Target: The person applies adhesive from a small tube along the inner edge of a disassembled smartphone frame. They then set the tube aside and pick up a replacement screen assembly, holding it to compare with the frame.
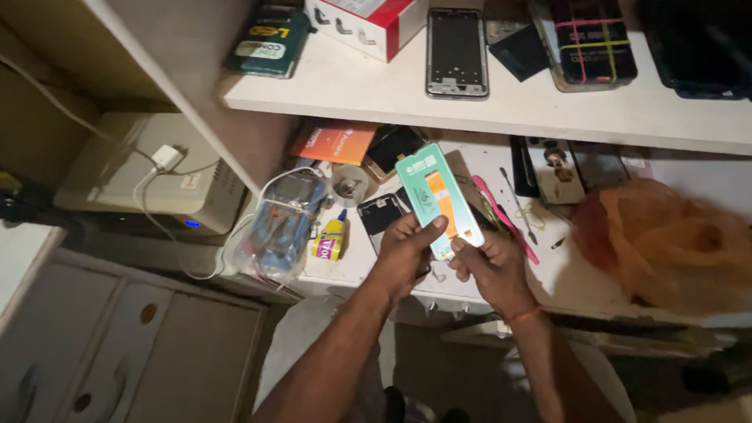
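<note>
Both hands (450, 262), green phone panel (437, 200), long axis up-left

Upper shelf (548, 110): my phone frame (457, 52), red-white box (368, 22).
Bench (564, 274) below me: glue bottle (330, 239), tape roll (349, 186), orange bag (666, 243).

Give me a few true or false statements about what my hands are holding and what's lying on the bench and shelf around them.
1. Both hands hold one flat green packet with an orange strip in it. True: the left hand and right hand grip its lower end.
2. A small yellow glue bottle lies on the bench left of the hands. True.
3. The orange plastic bag sits on the upper shelf. False: it lies on the lower bench, right of the hands.
4. The right hand grips the pink tool. False: it lies on the bench behind the hands.
5. A bare phone frame lies on the upper shelf. True.
</note>
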